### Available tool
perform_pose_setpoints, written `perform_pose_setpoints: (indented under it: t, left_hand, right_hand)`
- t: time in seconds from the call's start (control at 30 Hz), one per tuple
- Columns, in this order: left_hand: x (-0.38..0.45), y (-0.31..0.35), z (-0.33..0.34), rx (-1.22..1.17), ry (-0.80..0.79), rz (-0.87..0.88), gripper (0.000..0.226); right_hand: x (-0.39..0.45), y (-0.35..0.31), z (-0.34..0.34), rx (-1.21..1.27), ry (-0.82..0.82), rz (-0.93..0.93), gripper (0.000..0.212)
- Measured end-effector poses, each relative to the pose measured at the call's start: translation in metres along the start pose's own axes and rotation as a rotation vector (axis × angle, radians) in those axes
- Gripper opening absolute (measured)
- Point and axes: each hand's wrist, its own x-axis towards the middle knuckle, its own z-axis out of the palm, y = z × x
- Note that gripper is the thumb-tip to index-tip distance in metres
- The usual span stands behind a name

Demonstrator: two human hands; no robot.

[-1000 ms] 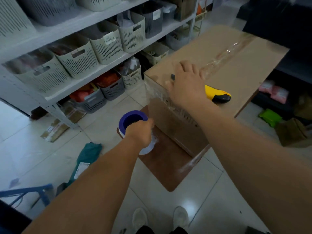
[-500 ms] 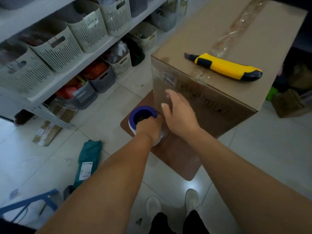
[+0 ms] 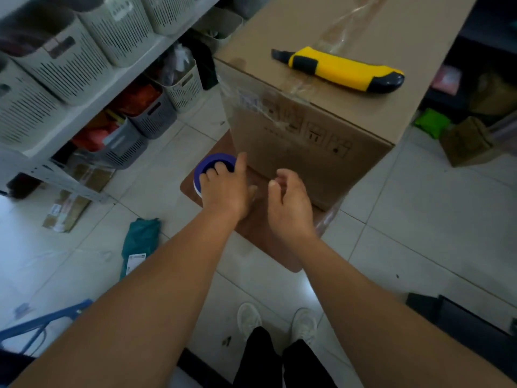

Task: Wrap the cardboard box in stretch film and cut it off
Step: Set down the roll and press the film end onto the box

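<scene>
A tall cardboard box (image 3: 313, 152) stands on a brown board (image 3: 260, 233) on the tiled floor, with clear film clinging to its near upper face. A yellow and black utility knife (image 3: 341, 70) lies on the box top. My left hand (image 3: 226, 189) grips the stretch film roll (image 3: 209, 165), blue-cored, low at the box's near left corner. My right hand (image 3: 291, 203) is just right of it, in front of the box's lower face, fingers curled at the clear film; whether it pinches the film I cannot tell.
Shelving with slotted baskets (image 3: 92, 49) runs along the left. A teal parcel (image 3: 140, 242) and flat cardboard (image 3: 67, 208) lie on the floor at left, a blue frame (image 3: 42, 323) at lower left. Green bag (image 3: 430, 123) and small box (image 3: 467, 144) sit right. My feet (image 3: 274, 323) are below.
My right hand left the box top beside the knife and came down in front of the lower face, next to the roll. My left hand stayed on the roll, now closer to the box.
</scene>
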Motion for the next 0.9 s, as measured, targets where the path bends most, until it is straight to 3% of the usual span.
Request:
perform_pose_setpoints:
  t: [0.13, 0.27, 0.43, 0.53, 0.6, 0.73, 0.9]
  left_hand:
    - [-0.024, 0.022, -0.003, -0.165, 0.198, 0.097, 0.061]
    - [-0.038, 0.051, 0.003, -0.468, 0.138, 0.144, 0.046]
    - [-0.056, 0.089, 0.018, -0.619, 0.042, 0.184, 0.032]
    - [-0.060, 0.106, 0.028, -0.642, 0.002, 0.164, 0.028]
    - [-0.061, 0.113, 0.035, -0.657, -0.070, 0.121, 0.037]
    - [-0.060, 0.120, 0.042, -0.677, -0.201, 0.110, 0.056]
    - [-0.054, 0.124, 0.046, -0.636, -0.269, 0.117, 0.056]
  right_hand:
    - [-0.017, 0.020, -0.011, 0.170, 0.065, 0.085, 0.035]
    - [-0.035, 0.038, -0.023, 0.280, 0.157, 0.147, 0.021]
    - [-0.046, 0.071, -0.037, 0.355, 0.308, 0.261, 0.009]
    - [-0.044, 0.091, -0.045, 0.334, 0.255, 0.400, 0.021]
    - [-0.039, 0.103, -0.044, 0.363, 0.171, 0.478, 0.034]
    - [-0.026, 0.127, -0.032, 0.431, 0.079, 0.508, 0.055]
    - [-0.013, 0.125, -0.029, 0.574, 0.035, 0.553, 0.066]
